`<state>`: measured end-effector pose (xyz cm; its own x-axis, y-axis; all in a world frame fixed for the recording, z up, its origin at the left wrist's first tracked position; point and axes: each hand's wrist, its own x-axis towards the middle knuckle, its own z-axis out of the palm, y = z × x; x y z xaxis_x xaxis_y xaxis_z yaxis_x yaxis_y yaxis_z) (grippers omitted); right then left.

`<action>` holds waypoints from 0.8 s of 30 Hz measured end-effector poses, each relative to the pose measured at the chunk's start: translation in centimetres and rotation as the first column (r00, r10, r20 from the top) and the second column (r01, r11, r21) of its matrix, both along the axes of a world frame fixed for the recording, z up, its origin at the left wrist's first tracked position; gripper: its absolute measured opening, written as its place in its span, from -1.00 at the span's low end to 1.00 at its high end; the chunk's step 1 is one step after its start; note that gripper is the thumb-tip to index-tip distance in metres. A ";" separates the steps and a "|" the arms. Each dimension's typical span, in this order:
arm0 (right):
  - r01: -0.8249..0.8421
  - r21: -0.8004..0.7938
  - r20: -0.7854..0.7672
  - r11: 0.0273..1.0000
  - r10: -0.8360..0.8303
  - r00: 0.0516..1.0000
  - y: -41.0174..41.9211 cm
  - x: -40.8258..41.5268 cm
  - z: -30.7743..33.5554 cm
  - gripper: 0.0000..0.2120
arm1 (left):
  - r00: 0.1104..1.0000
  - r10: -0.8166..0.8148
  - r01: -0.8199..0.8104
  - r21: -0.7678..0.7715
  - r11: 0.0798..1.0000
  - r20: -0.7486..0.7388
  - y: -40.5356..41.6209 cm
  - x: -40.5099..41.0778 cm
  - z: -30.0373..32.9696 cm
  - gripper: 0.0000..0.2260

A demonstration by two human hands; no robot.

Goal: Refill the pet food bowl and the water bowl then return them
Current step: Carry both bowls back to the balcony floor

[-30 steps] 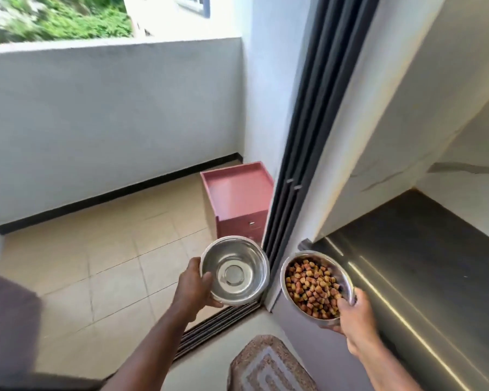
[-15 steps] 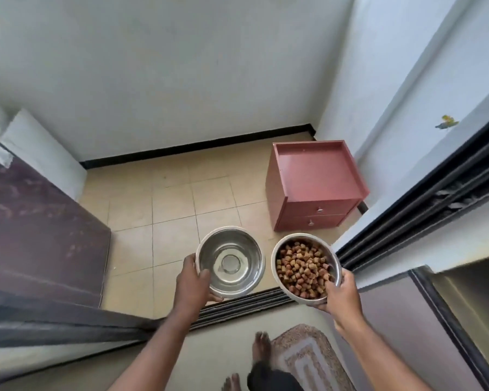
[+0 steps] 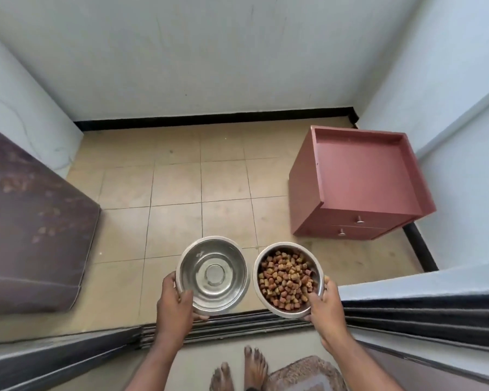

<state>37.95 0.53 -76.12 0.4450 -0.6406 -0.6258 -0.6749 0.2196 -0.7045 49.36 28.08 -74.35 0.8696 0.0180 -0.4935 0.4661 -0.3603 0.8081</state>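
Note:
My left hand (image 3: pixel 175 304) grips the near-left rim of a steel water bowl (image 3: pixel 213 273), held level above the doorway; clear water seems to lie in it. My right hand (image 3: pixel 326 306) grips the near-right rim of a second steel bowl (image 3: pixel 288 279), which is heaped with brown and tan kibble. The two bowls hang side by side, almost touching, over the black sliding-door track (image 3: pixel 237 324). My bare feet (image 3: pixel 242 368) stand just inside the threshold.
Beyond the track lies a small tiled balcony floor (image 3: pixel 198 193) closed in by white walls. A pink two-drawer cabinet (image 3: pixel 359 184) stands at the right. A dark padded slab (image 3: pixel 31 221) leans at the left. A brown mat (image 3: pixel 305 373) lies by my feet.
The view has tilted down and swung left to face the balcony floor. Both bowls stay in my hands and have come closer together; the counter at the right has dropped out of view.

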 end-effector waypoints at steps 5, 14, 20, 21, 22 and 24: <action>-0.010 -0.024 0.006 1.000 0.010 1.000 -0.6 3.9 -10.6 -0.63 | 0.999 0.027 -0.027 0.005 1.000 -0.019 -0.1 3.5 -11.9 -0.58; -0.101 0.062 0.003 0.993 0.101 0.995 -2.5 9.0 -30.5 -0.51 | 0.996 0.052 -0.049 0.043 0.998 -0.071 -0.6 7.5 -31.3 -0.61; -0.120 0.073 0.006 0.990 0.120 0.993 -3.0 11.0 -41.2 -0.54 | 0.994 0.063 -0.056 0.078 0.995 -0.084 -0.7 9.4 -41.5 -0.60; -0.131 0.076 0.005 0.988 0.131 0.991 -3.1 11.3 -42.6 -0.54 | 0.994 0.068 -0.061 0.085 0.995 -0.089 -0.8 9.7 -43.0 -0.61; -0.144 0.078 0.005 0.986 0.144 0.990 -3.2 11.6 -43.8 -0.55 | 0.993 0.074 -0.066 0.087 0.994 -0.091 -0.9 10.1 -44.4 -0.61; -0.152 0.078 -0.003 0.985 0.153 0.988 -3.5 12.1 -46.2 -0.56 | 0.994 0.067 -0.059 0.090 0.994 -0.091 -1.1 10.8 -46.7 -0.63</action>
<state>50.07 -2.96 -122.29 0.5282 -0.5153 -0.6749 -0.7105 0.1671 -0.6836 60.17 26.94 -121.05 0.8155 0.1175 -0.5667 0.5620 -0.3948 0.7269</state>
